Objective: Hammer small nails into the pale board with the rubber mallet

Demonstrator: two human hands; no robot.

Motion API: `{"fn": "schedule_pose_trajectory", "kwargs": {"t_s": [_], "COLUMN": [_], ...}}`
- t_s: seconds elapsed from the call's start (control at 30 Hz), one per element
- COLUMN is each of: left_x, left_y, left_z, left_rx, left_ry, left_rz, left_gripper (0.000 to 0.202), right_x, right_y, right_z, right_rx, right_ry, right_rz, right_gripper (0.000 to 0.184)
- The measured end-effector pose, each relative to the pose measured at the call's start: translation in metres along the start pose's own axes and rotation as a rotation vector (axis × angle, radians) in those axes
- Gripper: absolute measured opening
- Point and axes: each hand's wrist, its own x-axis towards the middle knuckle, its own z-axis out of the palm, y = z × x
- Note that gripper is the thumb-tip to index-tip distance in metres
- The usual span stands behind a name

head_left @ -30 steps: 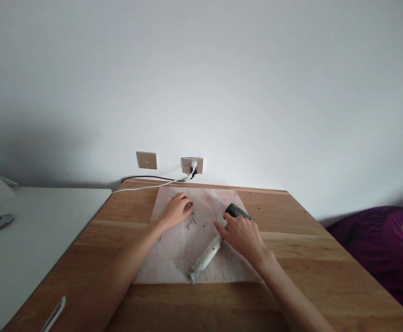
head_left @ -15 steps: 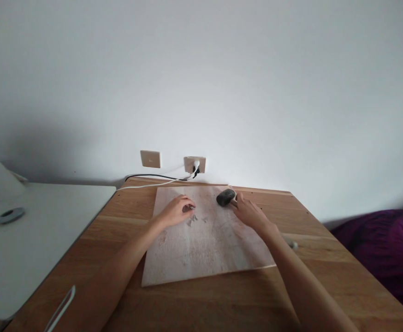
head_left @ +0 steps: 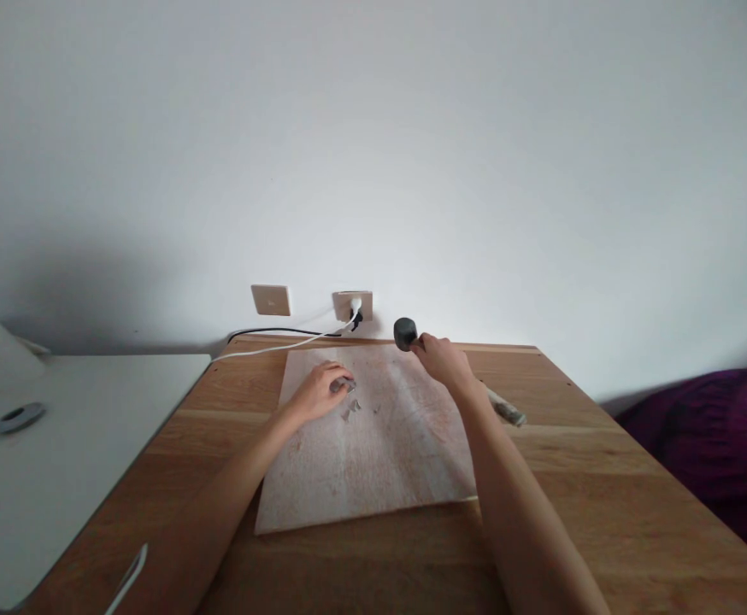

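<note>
My right hand (head_left: 441, 360) is closed round the handle of a mallet with a dark, rounded head (head_left: 405, 334). The head is raised above the far edge of a pale, whitish board (head_left: 373, 470), and the handle's end (head_left: 507, 410) pokes out beyond my forearm. Over the board's left part, my left hand (head_left: 323, 389) has its fingers curled about a small grey piece (head_left: 343, 384), whose kind I cannot make out. Several small grey scraps (head_left: 351, 410) lie on the board just right of that hand.
The board rests on a wooden table (head_left: 572, 495) against a white wall. A white cable (head_left: 271, 348) and a black one run to a wall socket (head_left: 353, 305). At left stands a white table (head_left: 91, 444) with a grey ring-shaped object (head_left: 18, 418); purple fabric (head_left: 707, 444) lies at right.
My right hand has lifted the mallet up and slightly left, from low over the board to higher near the wall. The left hand stays almost in place with the grey piece.
</note>
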Motion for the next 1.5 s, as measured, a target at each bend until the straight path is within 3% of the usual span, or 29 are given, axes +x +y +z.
{"fn": "schedule_pose_trajectory", "kwargs": {"t_s": [0.13,0.5,0.73,0.9,1.07,1.2,1.37,1.5], "left_x": [-0.002,0.001,0.029,0.050,0.062,0.061,0.050,0.048], "left_y": [0.001,0.001,0.011,0.021,0.018,-0.005,-0.039,-0.052], "left_z": [-0.001,0.001,-0.017,-0.012,0.001,-0.002,-0.009,-0.007], "left_rx": [0.019,0.006,0.205,0.280,0.317,0.227,0.071,0.026], "left_ry": [-0.012,-0.023,-0.267,-0.355,-0.198,-0.003,0.068,0.126], "left_rz": [0.024,-0.064,0.065,0.046,-0.068,-0.214,-0.309,-0.419], "left_gripper": [0.024,0.020,0.017,0.016,0.015,0.015,0.010,0.013], "right_x": [0.004,0.013,0.005,0.006,0.007,0.009,0.009,0.004], "right_y": [0.007,0.027,0.030,0.039,0.049,0.052,0.047,0.039], "right_z": [0.004,0.033,0.027,0.026,0.028,0.029,0.025,0.018], "right_rx": [0.113,0.247,0.292,0.277,0.262,0.233,0.208,0.184], "right_ry": [0.058,-0.112,-0.222,-0.235,-0.194,-0.127,-0.124,-0.156], "right_rz": [-0.005,0.010,-0.029,-0.013,-0.022,-0.012,-0.009,0.014], "right_gripper": [0.040,0.041,0.034,0.026,0.026,0.032,0.033,0.033]}}
